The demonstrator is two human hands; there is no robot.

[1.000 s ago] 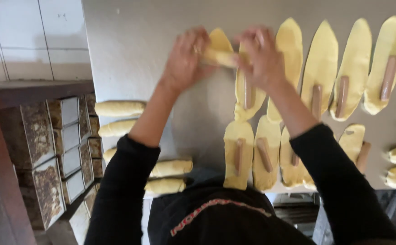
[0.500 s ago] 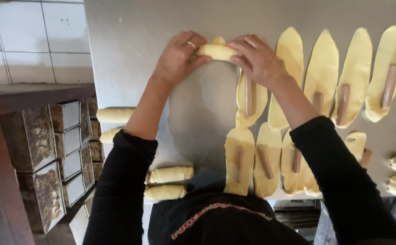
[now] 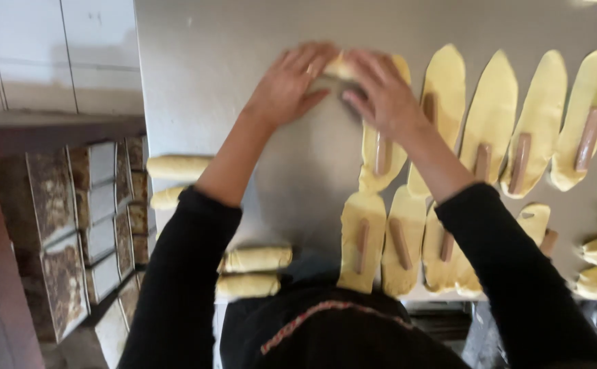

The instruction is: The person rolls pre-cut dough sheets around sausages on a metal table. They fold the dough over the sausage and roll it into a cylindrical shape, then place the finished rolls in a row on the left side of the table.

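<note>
**Roll seam risk at far end of tabletop**

Steel tabletop (image 3: 243,41), white tiled wall at upper left. Left hand (image 3: 288,85) and right hand (image 3: 380,92) both lie flat, fingers spread, pressed on one dough roll (image 3: 343,67) at upper centre of frame. Roll mostly hidden; the exposed bit is pale yellow, smooth, soft-looking. Risks, as I judge them: uneven palm pressure could thin one end or squeeze the filling out; right forearm hangs over the flat dough strips with sausages (image 3: 490,123) and could smear them. Finished rolls (image 3: 254,260) sit lower left, tins (image 3: 52,205) at far left.
</note>
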